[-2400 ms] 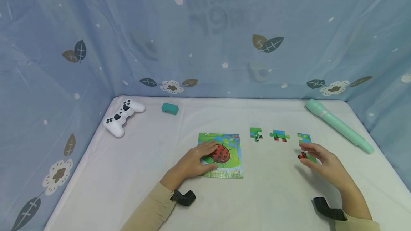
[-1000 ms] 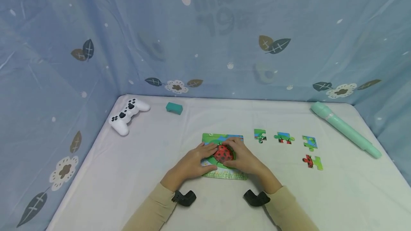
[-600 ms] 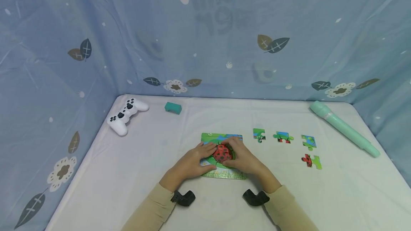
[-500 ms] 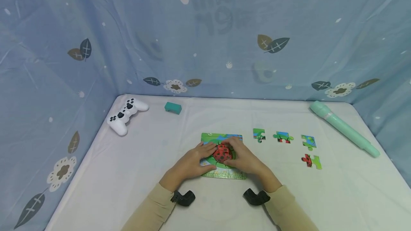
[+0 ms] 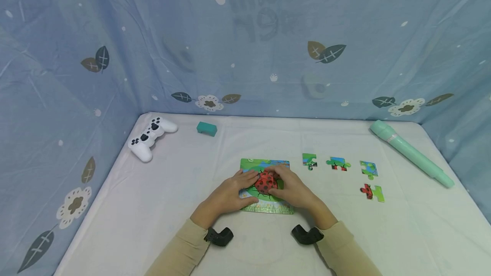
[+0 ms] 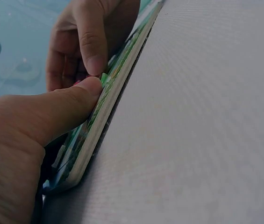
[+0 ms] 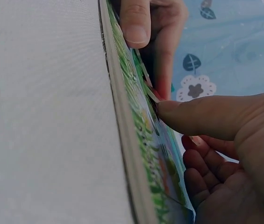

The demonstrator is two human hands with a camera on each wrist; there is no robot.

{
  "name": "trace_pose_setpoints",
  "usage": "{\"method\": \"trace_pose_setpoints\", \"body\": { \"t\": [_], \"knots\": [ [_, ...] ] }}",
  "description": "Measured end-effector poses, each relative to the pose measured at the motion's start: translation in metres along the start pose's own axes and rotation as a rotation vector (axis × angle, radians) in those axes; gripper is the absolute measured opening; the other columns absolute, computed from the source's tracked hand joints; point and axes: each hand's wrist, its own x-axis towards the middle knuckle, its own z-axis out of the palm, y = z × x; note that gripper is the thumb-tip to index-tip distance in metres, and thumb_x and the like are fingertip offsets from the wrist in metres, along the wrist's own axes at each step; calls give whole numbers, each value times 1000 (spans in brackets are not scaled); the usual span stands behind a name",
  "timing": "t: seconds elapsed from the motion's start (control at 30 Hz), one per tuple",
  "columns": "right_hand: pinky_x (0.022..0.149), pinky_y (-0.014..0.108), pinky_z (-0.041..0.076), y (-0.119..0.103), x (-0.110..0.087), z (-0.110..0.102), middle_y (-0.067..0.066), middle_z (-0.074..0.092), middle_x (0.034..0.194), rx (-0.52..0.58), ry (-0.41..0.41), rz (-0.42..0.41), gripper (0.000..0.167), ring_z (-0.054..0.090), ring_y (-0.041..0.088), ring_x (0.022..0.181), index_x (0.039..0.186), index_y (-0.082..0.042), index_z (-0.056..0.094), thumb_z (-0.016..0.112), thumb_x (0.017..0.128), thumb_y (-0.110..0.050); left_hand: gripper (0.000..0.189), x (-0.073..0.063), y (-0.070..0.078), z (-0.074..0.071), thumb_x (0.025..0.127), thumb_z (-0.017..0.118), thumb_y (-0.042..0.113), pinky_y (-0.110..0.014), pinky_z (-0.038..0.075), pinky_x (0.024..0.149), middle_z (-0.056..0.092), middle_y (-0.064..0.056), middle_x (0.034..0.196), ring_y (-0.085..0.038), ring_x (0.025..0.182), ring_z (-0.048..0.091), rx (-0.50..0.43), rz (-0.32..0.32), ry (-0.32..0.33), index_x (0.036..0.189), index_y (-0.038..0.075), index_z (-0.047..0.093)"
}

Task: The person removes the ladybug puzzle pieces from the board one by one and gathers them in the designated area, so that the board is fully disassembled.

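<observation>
A square ladybug jigsaw puzzle (image 5: 267, 208) lies at the middle of the table, its red spotted ladybug showing between the two hands. My left hand (image 5: 230, 191) rests on its left side, fingers spread flat and thumb (image 6: 82, 95) near the front edge. At the right of the ladybug, my right hand (image 5: 294, 189) has curled fingers, with thumb and fingertips pinching a puzzle piece (image 7: 153, 95). That piece's edge stands tilted up from the puzzle in the right wrist view; the fingers partly hide it.
Loose puzzle pieces lie to the right: a green one (image 5: 309, 160), a blue-green one (image 5: 338, 163), another blue-green one (image 5: 369, 168) and a red-green one (image 5: 372, 192). A white game controller (image 5: 151, 137), a teal block (image 5: 206, 128) and a mint-green microphone-shaped object (image 5: 410, 152) stand farther back.
The right hand has come from the loose pieces at the right, leaving the red-green piece there, to the ladybug's right side. Its thumb has since shifted slightly. The left hand has stayed put.
</observation>
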Motion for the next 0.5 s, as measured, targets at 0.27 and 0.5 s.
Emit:
{"method": "trace_pose_setpoints", "body": {
  "t": [0.27,0.5],
  "knots": [
    [88,39,52,0,0,-4,10,53,122,25,23,12,57,57,22,104,135,-3,47,72,84,-11,69,-1,2,-2,86,67,43,-41,28,117,44,-10,145,-25,138,37,-15,-21,-11,140,5,46],
    [93,45,49,6,-4,-16,6,53,121,77,24,60,57,55,23,110,138,-7,47,70,86,-15,68,-1,4,-2,87,65,45,-46,30,115,39,-10,149,-36,140,29,-37,-57,-40,138,4,46]
  ]
}}
